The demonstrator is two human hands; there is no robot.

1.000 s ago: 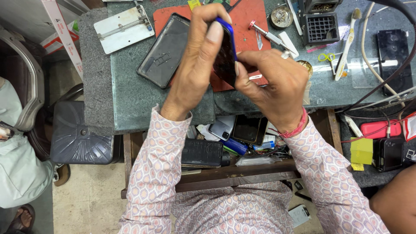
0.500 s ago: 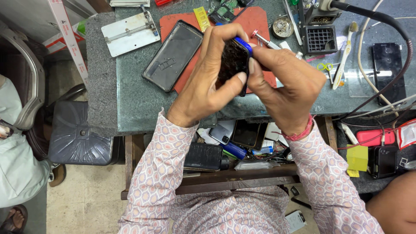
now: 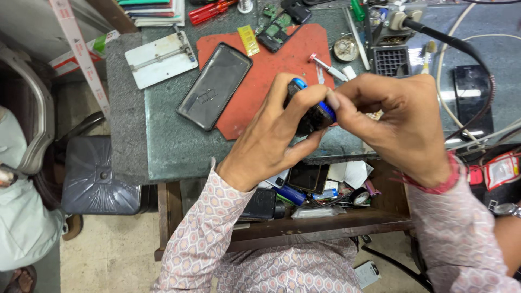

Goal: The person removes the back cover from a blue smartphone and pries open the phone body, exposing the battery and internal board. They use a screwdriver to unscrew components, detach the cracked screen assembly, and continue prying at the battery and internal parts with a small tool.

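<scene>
Above the front edge of the bench (image 3: 179,157), both hands meet on one blue-edged phone (image 3: 313,115), held in the air over the near corner of the red mat (image 3: 271,70). Left hand (image 3: 271,142): fingers curled around the phone from the left and below, thumb along its near side, closed firmly on it. Right hand (image 3: 404,127): fingers bunched, fingertips (image 3: 332,101) pinching at the phone's right end; closed on it, though most of the contact is hidden by the knuckles. Cannot tell whether a small tool or part sits between those fingertips.

State of work, as a judgement: the phone is mid-handling, not laid down. Its body looks dark with a blue rim; whether the back is on or off cannot be read from this angle. A separate dark panel (image 3: 215,86), flat and glassy, lies half on the mat, half on the bench, apart from the hands, so at least one part lies loose. A small circuit board (image 3: 274,32) rests at the mat's top edge, and a screwdriver (image 3: 327,66) lies on the mat untouched.

Left to do, probably: finish whatever is being pressed or pried at the phone's end, then deal with the loose panel.

The open drawer (image 3: 320,217) below holds more phones and oddments.
</scene>
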